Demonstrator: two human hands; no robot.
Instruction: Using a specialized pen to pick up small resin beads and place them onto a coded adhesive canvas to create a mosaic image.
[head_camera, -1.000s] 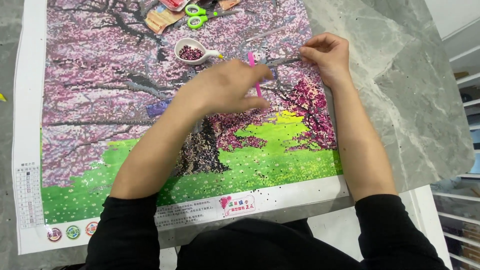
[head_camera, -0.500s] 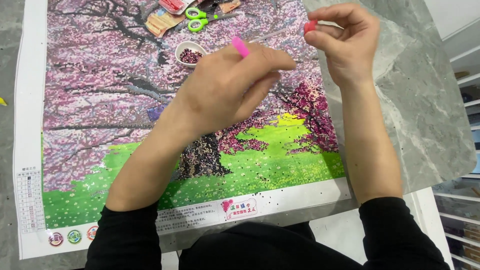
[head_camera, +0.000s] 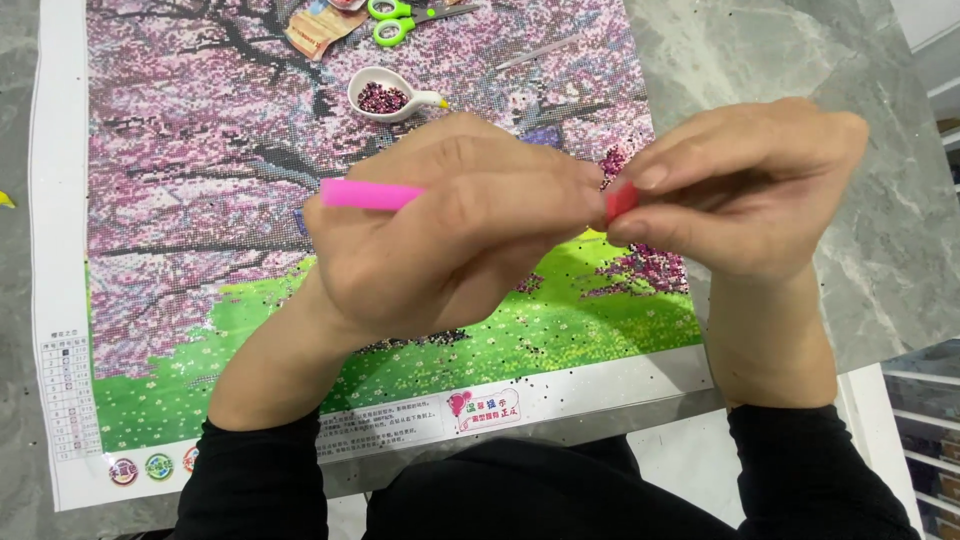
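Two hands, both raised above the work and meeting at the middle. One pink pen (head_camera: 365, 194): a slim, smooth plastic stick, lying nearly level, its butt end pointing out past the left knuckles. One small red block (head_camera: 620, 200), waxy-looking, squarish; only a corner shows.

Left hand (head_camera: 455, 225): fingers curled round the pen, back of the hand up, wrist bent inward. The pen's tip is hidden behind the fingers, so whether it touches the block cannot be told. Right hand (head_camera: 745, 190): thumb and fingertips pressed together on the red block, pinching it just beside the left hand's fingertips. Both forearms run up from black sleeves.

Beneath: one bead canvas (head_camera: 200, 200), flat on a grey marble-patterned table (head_camera: 790, 60). Surface is grainy, made of tiny dots; pink blossom over dark branches above, bright green grass below, white border with a small printed chart at the left edge. Loose dark beads are scattered over the lower grass and border.

At the far edge of the canvas: one white oval tray (head_camera: 385, 97) with a spout, holding dark purple beads; one pair of green-handled scissors (head_camera: 400, 18); one brownish paper packet (head_camera: 318, 28), crumpled.
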